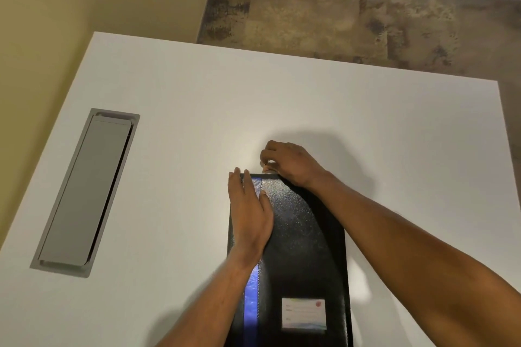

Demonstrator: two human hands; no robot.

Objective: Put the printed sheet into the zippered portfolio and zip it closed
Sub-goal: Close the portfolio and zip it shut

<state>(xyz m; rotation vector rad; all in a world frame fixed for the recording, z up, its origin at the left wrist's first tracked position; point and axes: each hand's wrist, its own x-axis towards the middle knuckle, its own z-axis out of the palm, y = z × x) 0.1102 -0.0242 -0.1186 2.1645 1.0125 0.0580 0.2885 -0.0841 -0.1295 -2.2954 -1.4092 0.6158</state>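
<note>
Zipper pull [269, 169] half-hidden under fingers [270, 149]

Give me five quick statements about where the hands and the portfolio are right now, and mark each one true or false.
1. The left hand lies flat on the black portfolio. True.
2. The right hand pinches something small at the portfolio's far edge. True.
3. The portfolio stands upright. False: it lies flat on the white table.
4. The card label sits at the portfolio's far end. False: it is at the near end.
5. The grey cable hatch is to the right of the portfolio. False: to the left.
</note>
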